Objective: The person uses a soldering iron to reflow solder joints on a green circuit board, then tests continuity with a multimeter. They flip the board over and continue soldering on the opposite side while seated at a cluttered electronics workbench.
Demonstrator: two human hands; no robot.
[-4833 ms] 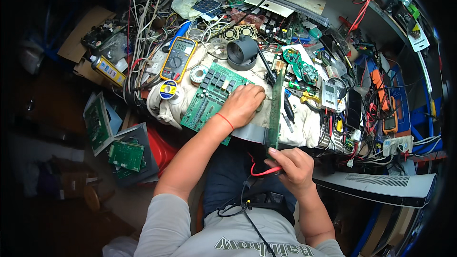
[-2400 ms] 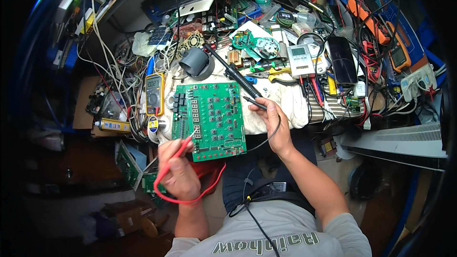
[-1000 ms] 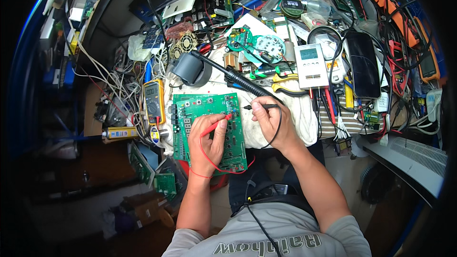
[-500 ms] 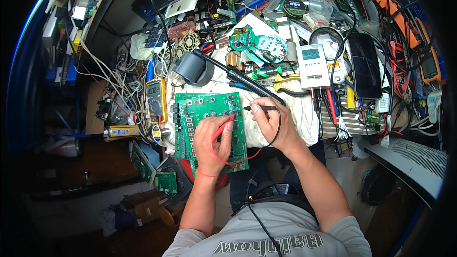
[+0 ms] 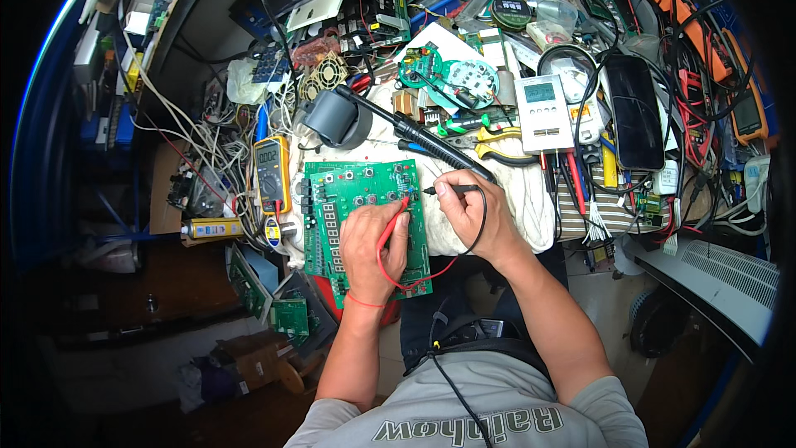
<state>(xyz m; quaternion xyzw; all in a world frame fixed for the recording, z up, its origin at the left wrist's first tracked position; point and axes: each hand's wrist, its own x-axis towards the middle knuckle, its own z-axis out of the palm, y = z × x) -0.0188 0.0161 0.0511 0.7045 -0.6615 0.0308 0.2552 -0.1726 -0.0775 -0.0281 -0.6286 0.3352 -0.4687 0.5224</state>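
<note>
A green circuit board [image 5: 375, 174] with push buttons and seven-segment digits lies at the near edge of the cloth-covered bench, on top of another green board. My left hand [image 5: 371, 242] rests over it, fingers closed on a red test probe [image 5: 391, 222] whose tip points at parts near the board's right edge. Just right of the board, my right hand [image 5: 481, 214] pinches a black test probe [image 5: 452, 189], its tip by the same edge. Red and black leads loop from the probes. Left of the board, a yellow multimeter [image 5: 271, 172] has a lit display.
Beyond the board lie a grey cylindrical holder [image 5: 333, 118], a black handled tool [image 5: 431, 143] and yellow-handled pliers [image 5: 502, 149]. A white meter box [image 5: 543, 112] and a dark phone [image 5: 634, 112] stand right. Tangled cables [image 5: 186, 116] and piled electronics crowd both sides.
My left hand has shifted slightly to the right on the board, and the red lead's loop has moved with it. The right hand stays nearly where it was.
</note>
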